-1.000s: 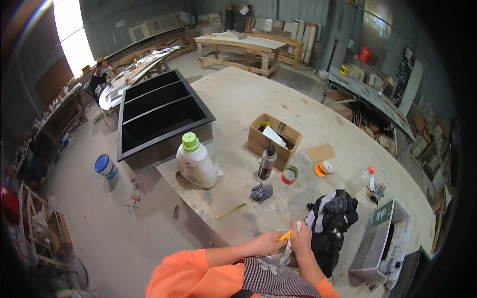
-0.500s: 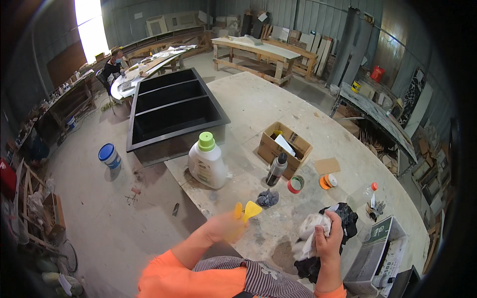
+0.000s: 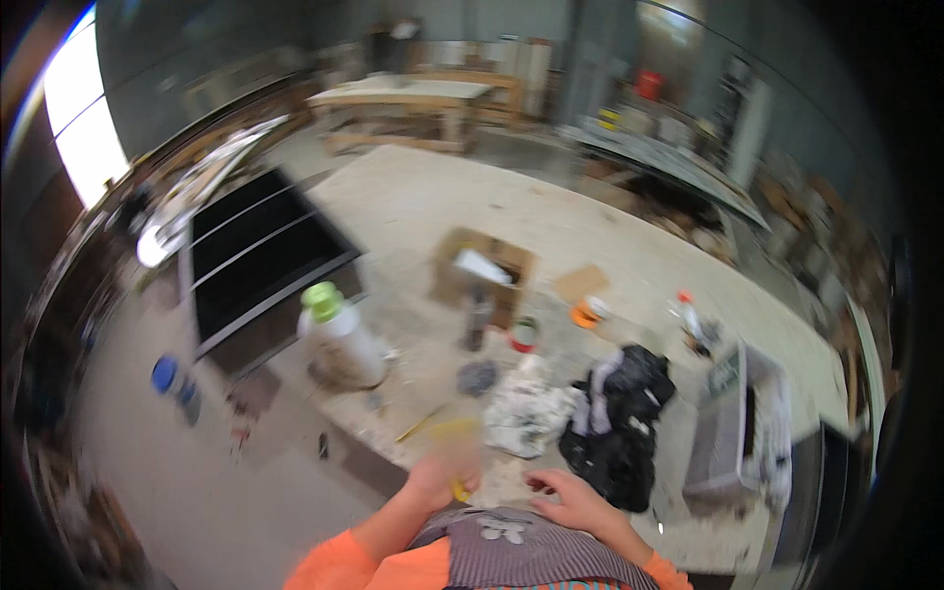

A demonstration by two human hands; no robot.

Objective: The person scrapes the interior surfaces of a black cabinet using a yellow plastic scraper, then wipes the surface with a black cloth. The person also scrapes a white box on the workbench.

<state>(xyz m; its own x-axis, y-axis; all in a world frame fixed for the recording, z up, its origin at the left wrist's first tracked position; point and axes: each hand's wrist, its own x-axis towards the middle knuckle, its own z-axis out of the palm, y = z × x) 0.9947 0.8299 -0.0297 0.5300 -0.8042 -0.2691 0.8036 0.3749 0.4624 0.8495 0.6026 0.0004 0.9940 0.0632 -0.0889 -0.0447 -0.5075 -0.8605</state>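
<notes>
My left hand (image 3: pixel 440 480) is closed on a yellow plastic scraper (image 3: pixel 455 431), whose blade is smeared by motion above the fingers. Beside it, my right hand (image 3: pixel 578 503) has its fingers apart and bent, holding nothing, at the near edge of the table. A crumpled white rag (image 3: pixel 531 408) lies just beyond my hands. It touches a heap of black plastic (image 3: pixel 629 413) on its right. Left of the rag sit a dark grey wad (image 3: pixel 478 378) and a thin yellowish stick (image 3: pixel 421 424).
A white jug with a green cap (image 3: pixel 342 339) stands at left. Beyond are a cardboard box (image 3: pixel 516 308), a spray can (image 3: pixel 479 320), tape rolls (image 3: pixel 525 334), an orange-ringed roll (image 3: pixel 589 312) and a bottle (image 3: pixel 688 315). A grey bin (image 3: pixel 723 433) stands right; a black compartmented frame (image 3: pixel 265 261) left.
The head view has turned to the right and is blurred. My right hand has let go of the white rag, which now lies on the table. Both hands have come nearer my body.
</notes>
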